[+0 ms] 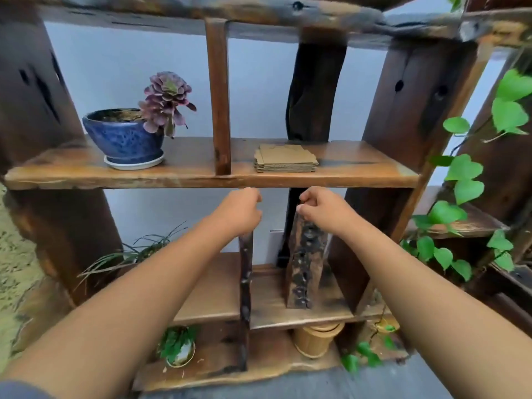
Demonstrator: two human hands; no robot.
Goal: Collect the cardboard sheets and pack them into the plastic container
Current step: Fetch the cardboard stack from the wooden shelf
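My left hand (pixel 240 210) and right hand (pixel 322 208) hang apart, each loosely curled and holding nothing, just below the front edge of the middle shelf (pixel 184 177). The cardboard sheets (pixel 285 158) lie stacked on that shelf, just above my hands. A blue pot (pixel 123 141) with a purple succulent (pixel 165 102) sits to the left.

A rough, dark-stained wooden shelf unit (pixel 184 177) with thick uprights stands against a plain pale grey-white wall (pixel 115 67). Soft, even light falls on it, and a dark grey floor (pixel 374 384) runs along its base, with speckled sandy ground (pixel 11 254) at the left.
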